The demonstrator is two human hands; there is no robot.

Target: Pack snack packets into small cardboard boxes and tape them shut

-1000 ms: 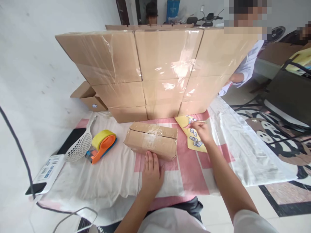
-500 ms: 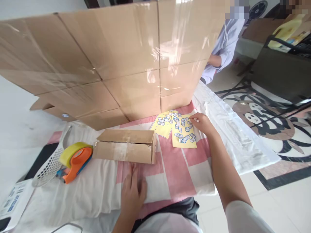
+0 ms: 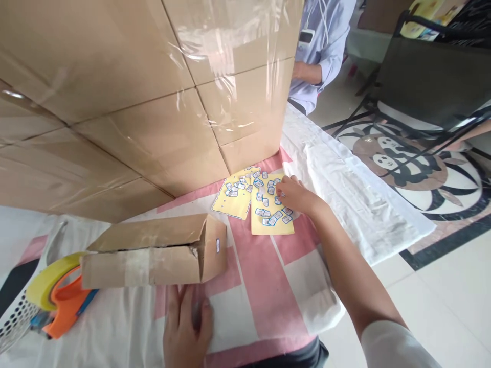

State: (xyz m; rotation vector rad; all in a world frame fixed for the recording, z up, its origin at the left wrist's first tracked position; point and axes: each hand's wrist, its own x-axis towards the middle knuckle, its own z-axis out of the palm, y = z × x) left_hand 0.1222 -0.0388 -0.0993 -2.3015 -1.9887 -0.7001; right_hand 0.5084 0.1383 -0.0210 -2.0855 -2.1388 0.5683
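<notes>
**A:** Where is your right hand (image 3: 295,195)?

**B:** It rests on the nearer yellow sticker sheet (image 3: 271,217), at its far right corner. My fingertips (image 3: 283,193) are drawn together on one of the small blue-and-white stickers (image 3: 279,200); whether the sticker is lifted off the sheet or only touched, I cannot tell.

**A:** And the second sheet?

**B:** A second yellow sheet (image 3: 233,200) lies just beside the first, to its left, and the two overlap at the far corner. Both lie flat on the pink-and-white cloth (image 3: 264,286), close to the foot of the stacked cartons (image 3: 153,102), which are wrapped in clear film.

**A:** Your left hand (image 3: 186,332)?

**B:** It lies palm down and flat on the cloth, fingers spread, holding nothing. Its fingertips reach just short of the small cardboard box (image 3: 153,253), which lies on its side in front of me. That box bears a strip of clear tape along its long face and one small sticker on its end flap.

**A:** What lies at the left edge?

**B:** A yellow-and-orange tape dispenser (image 3: 57,294) beside the box, and a white perforated scoop (image 3: 15,322), partly cut off by the frame.

**A:** Others present?

**B:** A person in a pale blue sleeve (image 3: 326,41) sits beyond the cartons, near a black chair (image 3: 425,82).
</notes>
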